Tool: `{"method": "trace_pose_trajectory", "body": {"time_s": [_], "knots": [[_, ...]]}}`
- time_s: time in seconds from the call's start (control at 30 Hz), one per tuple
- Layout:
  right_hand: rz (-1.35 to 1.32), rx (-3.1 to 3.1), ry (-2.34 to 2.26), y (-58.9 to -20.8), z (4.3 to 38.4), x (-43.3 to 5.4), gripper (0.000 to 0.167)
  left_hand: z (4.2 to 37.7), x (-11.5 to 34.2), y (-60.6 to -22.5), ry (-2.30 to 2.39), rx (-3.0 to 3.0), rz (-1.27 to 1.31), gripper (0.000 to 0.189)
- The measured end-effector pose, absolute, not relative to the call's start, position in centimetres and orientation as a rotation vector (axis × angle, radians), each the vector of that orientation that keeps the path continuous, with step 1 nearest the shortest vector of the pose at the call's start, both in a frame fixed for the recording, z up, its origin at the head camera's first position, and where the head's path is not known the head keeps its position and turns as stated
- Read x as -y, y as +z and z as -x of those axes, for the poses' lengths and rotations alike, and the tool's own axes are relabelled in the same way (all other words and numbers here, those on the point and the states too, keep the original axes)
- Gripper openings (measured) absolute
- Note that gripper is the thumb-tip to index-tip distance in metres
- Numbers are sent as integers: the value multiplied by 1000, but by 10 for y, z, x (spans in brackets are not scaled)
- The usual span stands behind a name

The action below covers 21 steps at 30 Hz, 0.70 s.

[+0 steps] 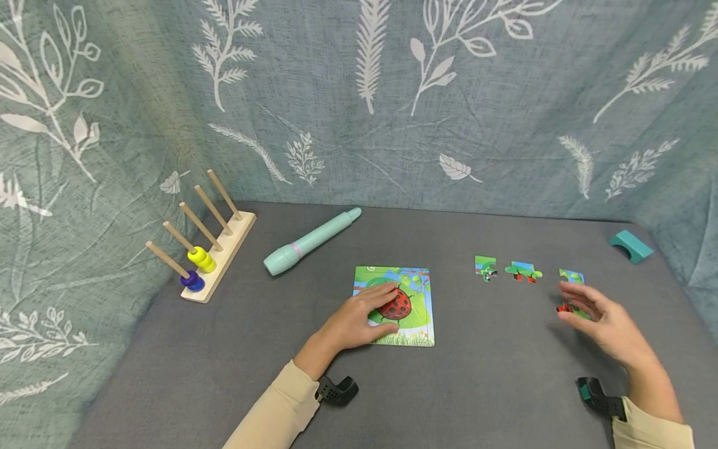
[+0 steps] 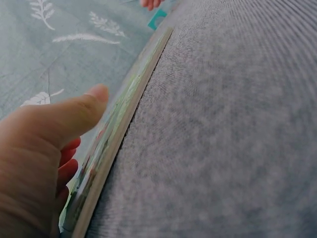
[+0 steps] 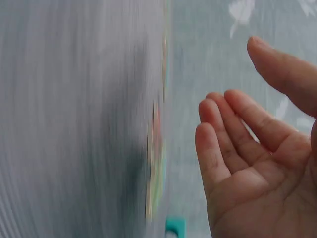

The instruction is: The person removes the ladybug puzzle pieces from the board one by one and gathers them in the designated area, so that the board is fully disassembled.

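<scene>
My left hand (image 1: pixel 356 319) rests on a square ladybug jigsaw puzzle (image 1: pixel 417 333), fingers over its left half and thumb near the lower edge. The left wrist view shows the puzzle's thin edge (image 2: pixel 106 173) beside that hand. Over at the right, my right hand (image 1: pixel 608 324) hovers with fingers spread and nothing held. Close by its fingertips lies a red and green puzzle piece (image 1: pixel 565 308), partly hidden. Behind it are a blue and green piece (image 1: pixel 573 274), a piece with red patches (image 1: pixel 524 272) and a green one with a dark part (image 1: pixel 485 267).
At the left stands a wooden peg rack (image 1: pixel 230 255) with yellow and blue rings on two pegs. A mint-green baton-shaped toy (image 1: pixel 316 240) lies behind the puzzle. A teal arch block (image 1: pixel 631 245) sits at the back right, before a leaf-patterned curtain (image 1: pixel 336 137).
</scene>
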State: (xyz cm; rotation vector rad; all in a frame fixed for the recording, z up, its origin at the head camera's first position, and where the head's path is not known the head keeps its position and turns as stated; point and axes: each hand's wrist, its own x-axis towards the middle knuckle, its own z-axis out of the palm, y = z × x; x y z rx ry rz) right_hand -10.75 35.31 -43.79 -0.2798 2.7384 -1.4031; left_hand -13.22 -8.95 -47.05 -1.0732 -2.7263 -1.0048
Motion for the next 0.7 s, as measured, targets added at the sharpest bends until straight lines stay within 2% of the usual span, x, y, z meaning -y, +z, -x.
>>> {"method": "trace_pose_trajectory", "body": {"time_s": [0.43,0.7], "knots": [[667,-2548,-1528,-437,120,-272,58,133,96,-471,-1140,2689,1037,62],[743,-2407,-1490,-438,136,-218,58,130,106,-471,-1092,2757,999,64]]}}
